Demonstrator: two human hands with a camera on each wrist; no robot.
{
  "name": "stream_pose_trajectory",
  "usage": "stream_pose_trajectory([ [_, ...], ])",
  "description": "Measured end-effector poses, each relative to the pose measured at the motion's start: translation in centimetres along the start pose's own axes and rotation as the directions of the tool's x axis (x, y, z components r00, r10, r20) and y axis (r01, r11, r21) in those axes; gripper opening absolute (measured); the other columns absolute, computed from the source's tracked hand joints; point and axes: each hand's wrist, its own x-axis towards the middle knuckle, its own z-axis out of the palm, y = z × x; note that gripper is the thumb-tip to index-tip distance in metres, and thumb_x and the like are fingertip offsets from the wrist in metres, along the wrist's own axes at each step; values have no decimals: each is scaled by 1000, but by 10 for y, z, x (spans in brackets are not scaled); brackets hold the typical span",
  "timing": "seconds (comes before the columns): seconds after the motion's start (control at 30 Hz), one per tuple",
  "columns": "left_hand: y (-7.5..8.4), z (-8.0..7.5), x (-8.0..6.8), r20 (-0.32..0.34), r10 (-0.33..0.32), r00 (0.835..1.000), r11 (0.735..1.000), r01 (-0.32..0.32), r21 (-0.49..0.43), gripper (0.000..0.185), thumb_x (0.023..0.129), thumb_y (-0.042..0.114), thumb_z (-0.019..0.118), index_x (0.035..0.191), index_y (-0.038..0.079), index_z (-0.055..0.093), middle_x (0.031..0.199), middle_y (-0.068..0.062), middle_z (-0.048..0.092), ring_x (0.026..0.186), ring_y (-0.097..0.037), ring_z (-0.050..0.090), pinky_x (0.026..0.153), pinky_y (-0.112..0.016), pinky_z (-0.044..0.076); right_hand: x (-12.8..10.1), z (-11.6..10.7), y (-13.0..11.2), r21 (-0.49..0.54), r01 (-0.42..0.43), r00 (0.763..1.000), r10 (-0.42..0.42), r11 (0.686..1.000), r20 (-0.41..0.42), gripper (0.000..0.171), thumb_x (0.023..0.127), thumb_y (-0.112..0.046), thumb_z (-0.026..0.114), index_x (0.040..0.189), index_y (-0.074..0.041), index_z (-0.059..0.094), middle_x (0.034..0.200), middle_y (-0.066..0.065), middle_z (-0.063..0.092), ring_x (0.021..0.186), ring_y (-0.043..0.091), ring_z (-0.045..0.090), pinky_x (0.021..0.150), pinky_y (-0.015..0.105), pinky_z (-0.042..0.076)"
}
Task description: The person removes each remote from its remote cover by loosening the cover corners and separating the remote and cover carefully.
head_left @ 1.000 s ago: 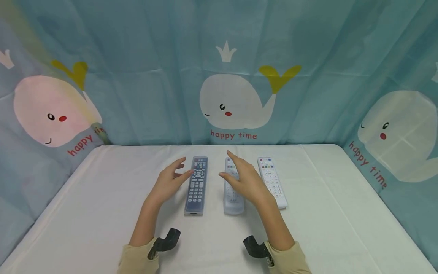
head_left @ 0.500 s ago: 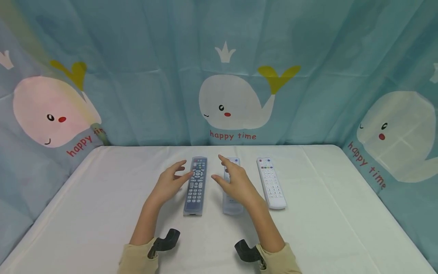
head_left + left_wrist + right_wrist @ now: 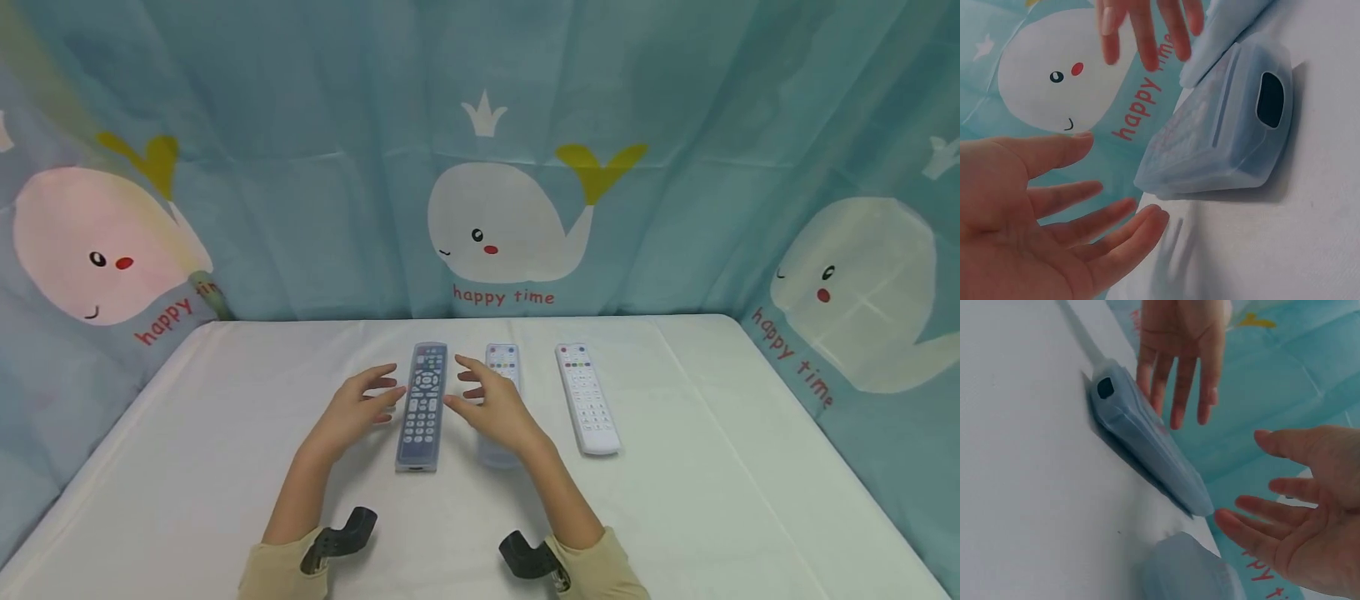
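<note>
Right hand (image 3: 495, 408) leftward (middle remote (image 3: 501, 367) half-hidden)

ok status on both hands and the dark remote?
Left hand and right hand open, flanking dark remote, not gripping. Remote flat on table. Right hand hangs over middle remote; nothing between.

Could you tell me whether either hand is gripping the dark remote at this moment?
No, the left hand and right hand hover open on either side of the dark remote, fingers spread, neither closed on it.

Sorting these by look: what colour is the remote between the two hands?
The remote is dark grey-blue with pale buttons, under a clear sleeve; head view shows it best.
</note>
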Motion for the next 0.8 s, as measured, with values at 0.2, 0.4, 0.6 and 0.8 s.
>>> stream_pose_trajectory([
  [0.2, -2, 0, -1, 50, -6, 999, 999, 9, -48, 63, 108, 20, 60, 160, -6, 35, 152, -35, 46, 127, -47, 62, 100, -49, 59, 2, 8, 5, 52, -29, 999, 28, 998, 17, 63, 100, -18, 74, 156, -2, 48, 144, 26, 61, 121, 43, 68, 94, 48, 62],
  [0.4, -7, 0, 1, 66, -38, 997, 997, 42, -62, 61, 107, 17, 61, 158, -8, 37, 144, -35, 52, 121, -43, 67, 97, -45, 60, 5, 17, 10, 74, -62, 997, 60, 995, 38, 62, 97, -12, 75, 153, -2, 51, 139, 26, 64, 115, 40, 70, 91, 45, 62],
  [0.6, -13, 0, 3, 106, -59, 993, 992, 70, -102, 57, 107, 11, 59, 155, -12, 39, 134, -33, 59, 114, -38, 69, 91, -41, 63, 7, 27, 13, 90, -98, 994, 93, 991, 55, 61, 95, -10, 77, 149, 2, 54, 137, 25, 65, 110, 33, 73, 87, 38, 63],
  [0.8, -16, 3, 4, 136, -67, 988, 990, 83, -113, 52, 107, 10, 57, 151, -15, 43, 137, -33, 58, 119, -40, 67, 89, -39, 64, 8, 31, 13, 76, -109, 994, 106, 991, 41, 59, 91, -7, 81, 144, 6, 58, 134, 24, 67, 104, 29, 73, 85, 36, 62],
])
